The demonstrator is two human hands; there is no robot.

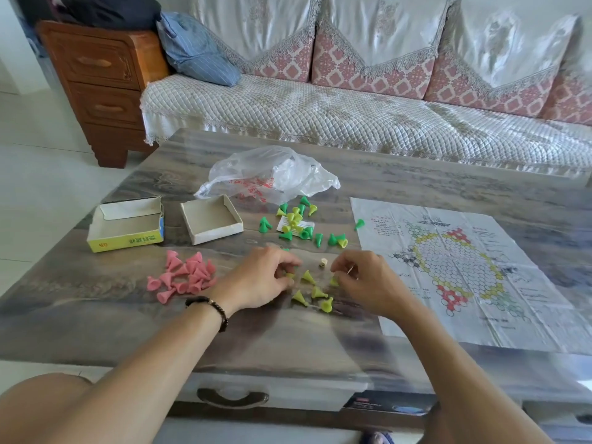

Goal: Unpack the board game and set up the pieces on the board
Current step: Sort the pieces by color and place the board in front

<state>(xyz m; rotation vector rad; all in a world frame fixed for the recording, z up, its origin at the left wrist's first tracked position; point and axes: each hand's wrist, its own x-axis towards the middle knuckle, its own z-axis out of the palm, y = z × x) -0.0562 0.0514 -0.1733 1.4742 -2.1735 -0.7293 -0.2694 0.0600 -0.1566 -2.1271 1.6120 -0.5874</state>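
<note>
A paper game board (461,270) lies unfolded on the right of the table. Pink cone pieces (185,277) lie heaped at the left. Green and yellow cones (298,225) are mixed in a heap at the centre, and one green cone (359,224) rests on the board's left edge. Several yellow cones (312,291) lie between my hands, with a small pale die (323,262) just beyond them. My left hand (266,277) pinches a yellow cone. My right hand (365,278) pinches another yellow cone at its fingertips.
The open yellow box (128,224) and its cardboard tray (211,219) sit at the left rear, with a crumpled plastic bag (272,174) behind the pieces. A sofa (352,113) runs behind the table. A drawer handle (232,397) shows below the table's front edge.
</note>
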